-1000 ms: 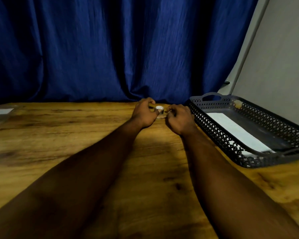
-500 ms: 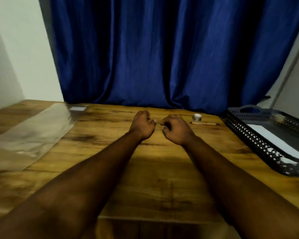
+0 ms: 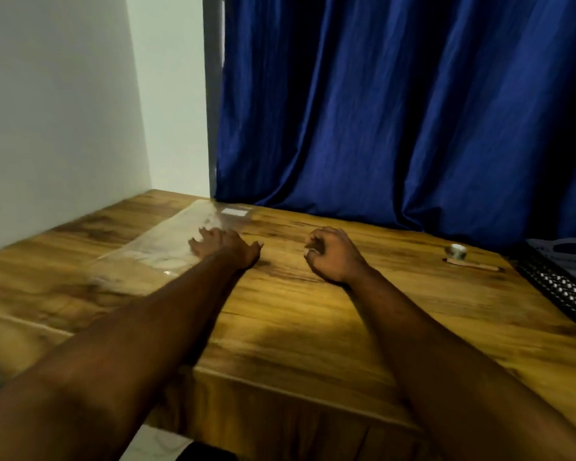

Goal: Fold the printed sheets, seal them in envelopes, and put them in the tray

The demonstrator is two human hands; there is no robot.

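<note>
A clear plastic sleeve (image 3: 180,241) with a small white label lies flat at the table's far left. My left hand (image 3: 225,246) is stretched out with its fingers spread, the fingertips on the sleeve's right edge. My right hand (image 3: 333,254) hovers curled over the bare wood in the middle, holding nothing that I can see. The dark perforated tray (image 3: 556,284) shows only its near-left corner at the right edge of the view. No sheets or envelopes are visible outside the sleeve.
A small roll of tape (image 3: 456,252) and a thin wooden stick (image 3: 473,265) lie at the back right, near the tray. A blue curtain (image 3: 396,111) hangs behind the wooden table (image 3: 313,327). A white wall stands on the left.
Both hands left the tape roll beside the tray. The view has swung left. My left hand has opened and reached onto the clear sleeve; my right hand stays curled.
</note>
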